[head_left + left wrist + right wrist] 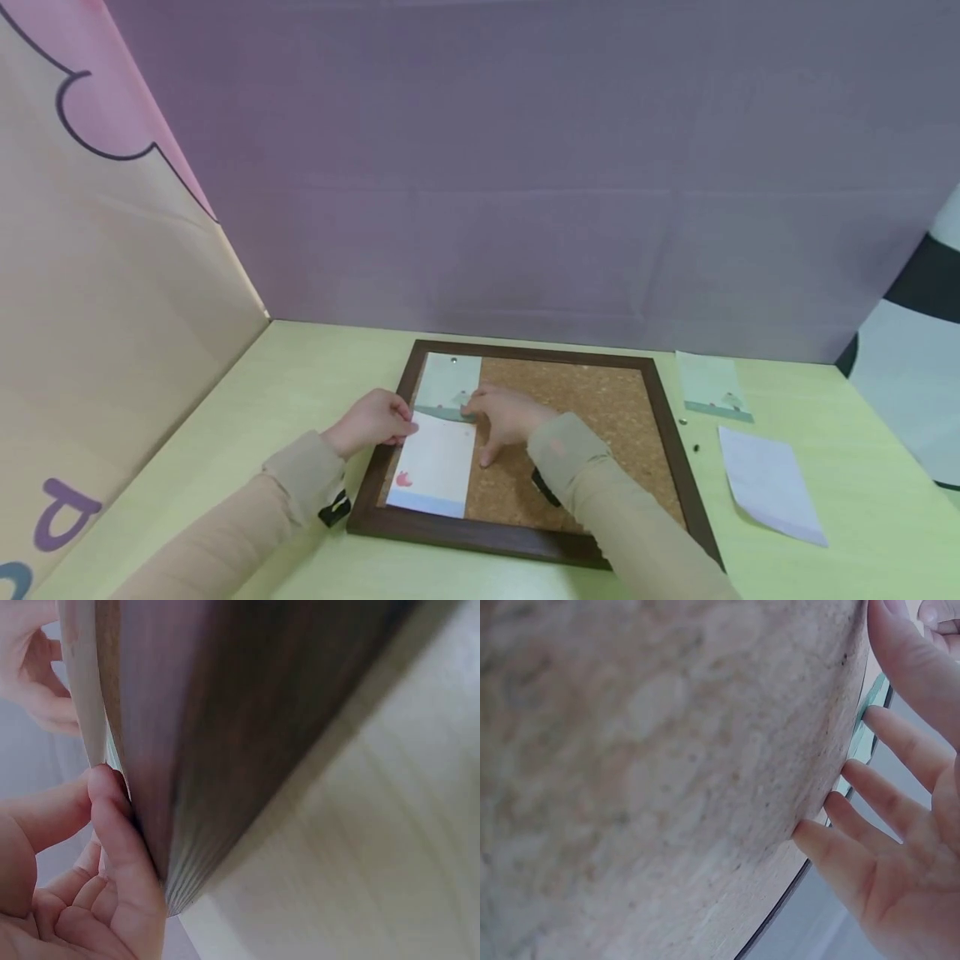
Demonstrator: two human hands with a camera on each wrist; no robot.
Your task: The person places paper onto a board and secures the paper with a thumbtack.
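Note:
A cork board [592,417] in a dark brown wooden frame [510,545] lies on the table. At its upper left is a pale green note sheet [442,383] with a small tree printed on it and a pin [453,361] near its top edge. Below that lies a white note sheet [435,467] with a red print and a blue bottom band. My left hand [373,422] pinches the white sheet's upper left corner between thumb and finger. With fingers spread, my right hand [510,414] rests its fingertips [874,716] at the green sheet's lower right edge and the cork.
To the right of the frame lie another green note sheet [712,387] and a plain pale sheet [772,483] with a curled edge. Two small pins, one shiny [682,422] and one dark [697,448], sit beside them. A grey-purple partition [525,183] rises behind the table.

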